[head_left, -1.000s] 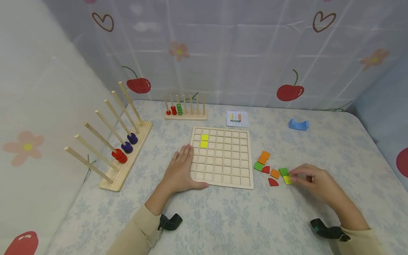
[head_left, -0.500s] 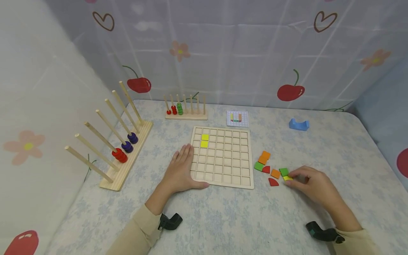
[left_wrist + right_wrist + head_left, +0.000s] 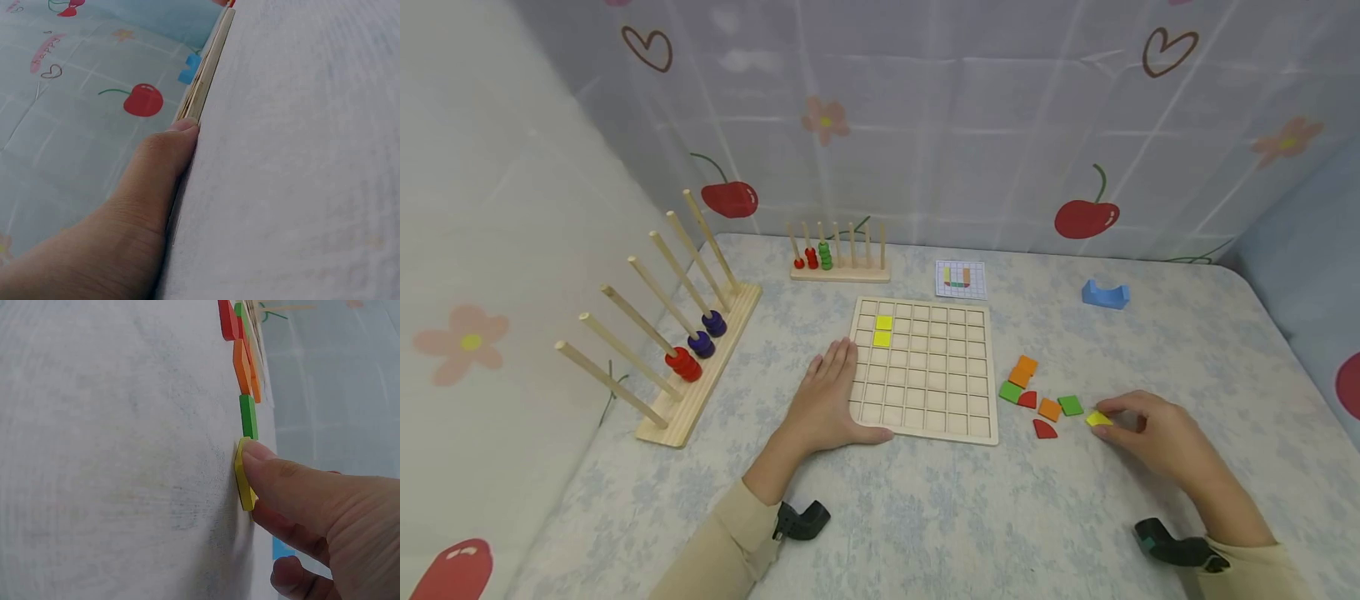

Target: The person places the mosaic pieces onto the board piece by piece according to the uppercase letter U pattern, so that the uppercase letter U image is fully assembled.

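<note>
Pinched by the right hand (image 3: pixel 1157 429), a yellow tile (image 3: pixel 1098 418) is now parted from the green tile (image 3: pixel 1071 406) beside it, apparently singled out; the wooden grid board (image 3: pixel 936 379) is touched by the left hand (image 3: pixel 827 404), fingers outstretched

A large rack (image 3: pixel 711 367) of seven pegs stands at centre left, bearing red rings (image 3: pixel 683 364) and dark blue rings (image 3: pixel 702 344). Left of upper centre, a small rack (image 3: pixel 842 274) carries red beads (image 3: pixel 812 258) and green beads (image 3: pixel 826 256). A blue block (image 3: pixel 1105 295) sits right of centre. Across the top hangs a curtain (image 3: pixel 925 150) printed with cherries (image 3: pixel 1086 218), flowers (image 3: pixel 826 119) and hearts (image 3: pixel 1169 52).
</note>
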Tool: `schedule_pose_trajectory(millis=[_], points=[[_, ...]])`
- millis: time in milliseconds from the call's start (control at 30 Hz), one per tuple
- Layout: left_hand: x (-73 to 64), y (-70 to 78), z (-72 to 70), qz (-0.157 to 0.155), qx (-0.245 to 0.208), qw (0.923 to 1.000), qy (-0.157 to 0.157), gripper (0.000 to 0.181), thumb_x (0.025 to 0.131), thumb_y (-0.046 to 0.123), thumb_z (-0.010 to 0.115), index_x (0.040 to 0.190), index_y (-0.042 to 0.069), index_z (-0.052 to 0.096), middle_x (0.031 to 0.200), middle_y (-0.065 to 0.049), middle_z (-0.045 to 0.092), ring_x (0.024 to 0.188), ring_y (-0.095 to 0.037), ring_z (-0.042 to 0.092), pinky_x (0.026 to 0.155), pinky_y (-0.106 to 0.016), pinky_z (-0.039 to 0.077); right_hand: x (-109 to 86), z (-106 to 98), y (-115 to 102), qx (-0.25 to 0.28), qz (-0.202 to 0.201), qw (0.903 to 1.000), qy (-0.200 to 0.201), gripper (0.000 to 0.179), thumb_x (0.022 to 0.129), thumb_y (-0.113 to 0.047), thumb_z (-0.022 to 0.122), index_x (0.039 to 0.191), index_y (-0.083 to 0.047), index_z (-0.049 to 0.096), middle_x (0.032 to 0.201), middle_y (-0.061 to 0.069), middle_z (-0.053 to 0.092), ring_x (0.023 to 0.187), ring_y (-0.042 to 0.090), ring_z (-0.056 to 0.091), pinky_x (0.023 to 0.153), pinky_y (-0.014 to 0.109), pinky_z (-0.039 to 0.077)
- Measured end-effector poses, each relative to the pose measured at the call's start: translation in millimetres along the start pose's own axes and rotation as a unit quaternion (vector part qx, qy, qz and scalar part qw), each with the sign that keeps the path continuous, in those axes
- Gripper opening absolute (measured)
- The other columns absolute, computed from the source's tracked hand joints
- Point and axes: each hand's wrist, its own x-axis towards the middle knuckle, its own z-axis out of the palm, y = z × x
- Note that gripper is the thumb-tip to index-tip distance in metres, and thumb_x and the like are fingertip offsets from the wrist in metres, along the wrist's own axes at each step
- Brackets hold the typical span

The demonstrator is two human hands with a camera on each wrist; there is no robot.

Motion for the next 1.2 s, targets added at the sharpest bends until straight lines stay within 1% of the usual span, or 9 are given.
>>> schedule_pose_trajectory(millis=[167, 300, 467, 567, 633, 733, 800, 1033, 1200], points=[[-0.4, 0.5, -0.7, 0.001, 0.002, 1.0000, -0.001, 0.146, 0.059, 0.089, 0.065, 0.159, 0.004, 0.002, 0.168, -0.011, 0.002, 0.157, -0.024, -0.001, 0.127, -0.047, 0.004, 0.3, 0.3, 1.9, 0.009, -0.003, 0.9999, -0.009, 0.030, 0.081, -0.022, 0.082, 0.107, -0.007, 0.074, 0.103, 0.011, 0.068, 0.069, 0.011, 0.042, 0.055, 0.024, 0.034], [-0.5, 0.9, -1.6, -0.001, 0.003, 1.0000, -0.002, 0.145, 0.059, 0.089, 0.066, 0.159, 0.004, 0.002, 0.168, -0.011, 0.002, 0.157, -0.024, -0.002, 0.127, -0.047, 0.004, 1.7, 1.8, 2.9, 0.042, -0.011, 0.9989, -0.018, 0.026, 0.084, -0.015, 0.078, 0.108, -0.010, 0.069, 0.103, 0.008, 0.067, 0.068, 0.008, 0.043, 0.055, 0.023, 0.038], [-0.3, 0.9, -1.7, -0.001, 0.001, 1.0000, -0.004, 0.145, 0.060, 0.088, 0.066, 0.159, 0.004, 0.001, 0.168, -0.012, 0.002, 0.157, -0.024, -0.002, 0.127, -0.048, 0.004, 3.9, 1.2, 2.9, 0.079, -0.010, 0.9961, -0.040, 0.020, 0.089, -0.013, 0.074, 0.107, -0.013, 0.064, 0.103, 0.008, 0.067, 0.061, 0.007, 0.046, 0.054, 0.023, 0.041], [-0.6, 1.1, -1.9, -0.003, 0.003, 1.0000, -0.007, 0.145, 0.059, 0.089, 0.065, 0.159, 0.005, 0.001, 0.168, -0.011, 0.001, 0.156, -0.024, -0.002, 0.127, -0.047, 0.003, 6.3, -0.5, 0.0, 0.089, -0.005, 0.9954, -0.034, 0.016, 0.090, -0.012, 0.073, 0.104, -0.013, 0.063, 0.099, 0.008, 0.066, 0.057, 0.008, 0.044, 0.051, 0.023, 0.039], [-0.4, 1.1, -1.4, -0.003, 0.002, 1.0000, -0.006, 0.145, 0.059, 0.090, 0.064, 0.159, 0.005, 0.001, 0.168, -0.011, 0.000, 0.156, -0.024, -0.003, 0.127, -0.047, 0.003, 8.9, -1.5, -3.6, 0.093, -0.006, 0.9953, -0.025, 0.014, 0.091, -0.014, 0.072, 0.103, -0.014, 0.063, 0.091, 0.007, 0.065, 0.055, 0.009, 0.042, 0.050, 0.023, 0.037], [-0.3, 1.4, -1.2, -0.003, 0.003, 1.0000, -0.007, 0.146, 0.059, 0.091, 0.063, 0.159, 0.005, 0.001, 0.168, -0.011, -0.001, 0.156, -0.024, -0.003, 0.127, -0.047, 0.003, 14.9, -2.0, -11.9, 0.097, -0.014, 0.9952, -0.008, 0.013, 0.092, -0.018, 0.071, 0.102, -0.014, 0.064, 0.076, 0.005, 0.060, 0.053, 0.009, 0.040, 0.048, 0.024, 0.034], [-0.3, 1.6, -1.4, -0.003, 0.001, 1.0000, -0.006, 0.146, 0.059, 0.091, 0.063, 0.159, 0.005, 0.001, 0.168, -0.011, -0.001, 0.156, -0.023, -0.004, 0.127, -0.046, 0.003, 20.2, -1.4, -19.3, 0.101, -0.023, 0.9946, -0.004, 0.013, 0.093, -0.020, 0.071, 0.103, -0.015, 0.064, 0.071, 0.004, 0.059, 0.053, 0.010, 0.039, 0.048, 0.025, 0.034], [0.0, 1.8, -1.4, -0.002, -0.001, 1.0000, -0.005, 0.146, 0.059, 0.089, 0.065, 0.159, 0.004, 0.001, 0.168, -0.011, 0.000, 0.156, -0.024, -0.003, 0.127, -0.047, 0.004, 41.3, 6.0, -52.1, 0.127, -0.033, 0.9912, -0.017, 0.018, 0.094, -0.023, 0.070, 0.107, -0.013, 0.063, 0.081, 0.006, 0.064, 0.055, 0.013, 0.044, 0.048, 0.025, 0.038], [0.0, 1.3, -1.0, -0.003, 0.001, 1.0000, -0.006, 0.146, 0.059, 0.090, 0.064, 0.159, 0.004, 0.001, 0.168, -0.011, -0.001, 0.156, -0.023, -0.003, 0.127, -0.046, 0.004, 58.9, 19.4, -77.3, 0.150, -0.049, 0.9870, -0.029, 0.017, 0.095, -0.023, 0.068, 0.108, -0.013, 0.062, 0.088, 0.008, 0.066, 0.055, 0.016, 0.047, 0.046, 0.027, 0.041]])
